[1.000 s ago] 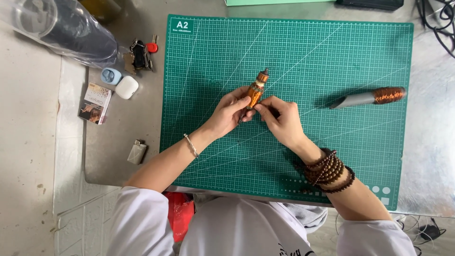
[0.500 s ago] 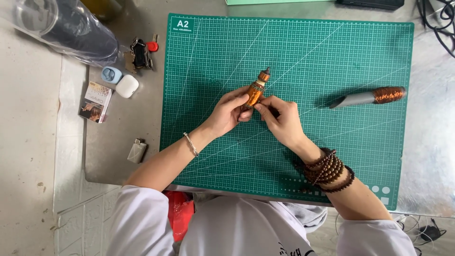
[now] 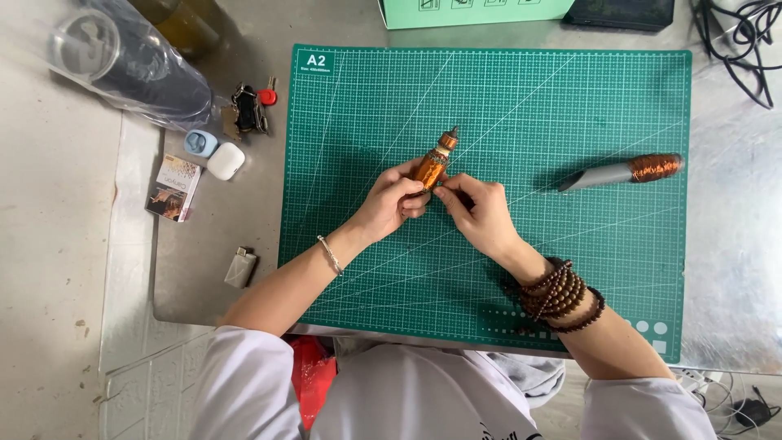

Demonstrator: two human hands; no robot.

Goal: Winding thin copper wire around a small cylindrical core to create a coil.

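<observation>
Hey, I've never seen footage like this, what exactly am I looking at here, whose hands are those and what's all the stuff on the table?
This is one picture from a camera worn on a person's head, looking straight down at their own two bare hands. There is no machine.

The left hand and the right hand meet over a green cutting mat and together hold a small coil wound with copper-coloured wire. The right wrist wears dark bead bracelets, the left a thin bracelet.

On the mat to the right lies a grey cone-shaped spool of copper wire.

Left of the mat, on the grey table, are a bunch of keys, a white earbud case, a small blue case, a small printed box and a lighter. Black cables lie at the top right.
</observation>
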